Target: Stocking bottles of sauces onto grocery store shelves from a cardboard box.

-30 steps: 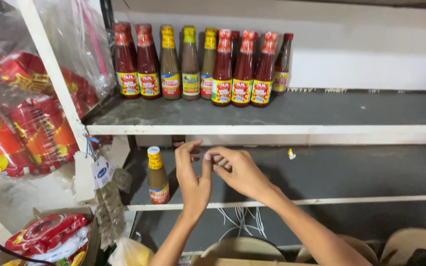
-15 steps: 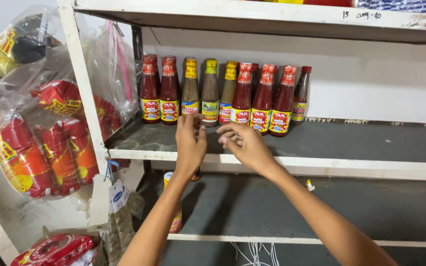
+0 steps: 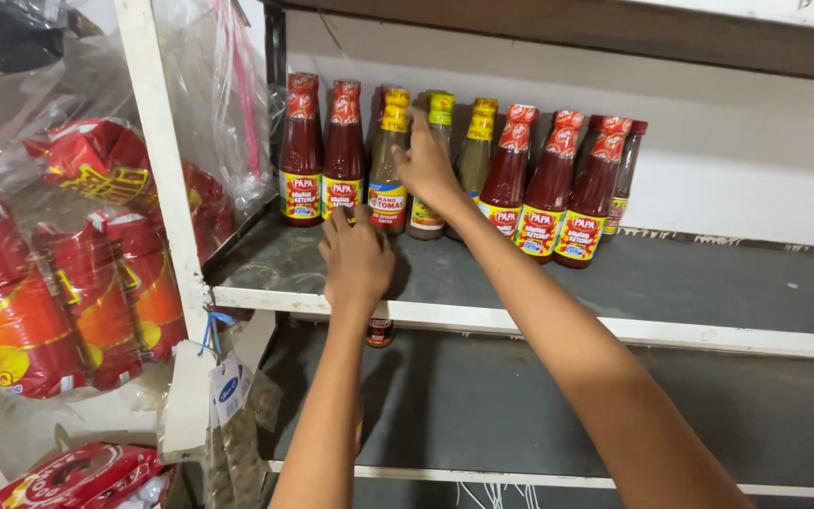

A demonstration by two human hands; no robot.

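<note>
on the far left, bags of red snack packs point(image 3: 40, 292) hang in clear plastic beside the white shelf post point(image 3: 157, 188), well apart from both your hands. your left hand point(image 3: 358, 259) lies palm down over the front part of the grey shelf point(image 3: 708, 283), just in front of the two red sauce bottles point(image 3: 320, 151) at the left end of the row; its fingers are loosely spread and curled a little, and they hold nothing. a small bottle base point(image 3: 380, 332) shows just under the shelf edge below that hand; you cannot tell from here whether it is touched. the yellow-capped brown bottles point(image 3: 390, 160) stand upright next, long axis vertical, directly behind and slightly right of your left hand. your right hand point(image 3: 426, 168) is the nearer one: it is up among them, fingers partly open, the forefinger raised along the neck of the second yellow-capped bottle point(image 3: 437, 113) and the palm against its body. whether the thumb closes round it is hidden by the back of the hand, so you cannot tell if it is a full grasp. to the right the row runs on with more red sauce bottles point(image 3: 558, 188), touching one another, then bare shelf.
</note>
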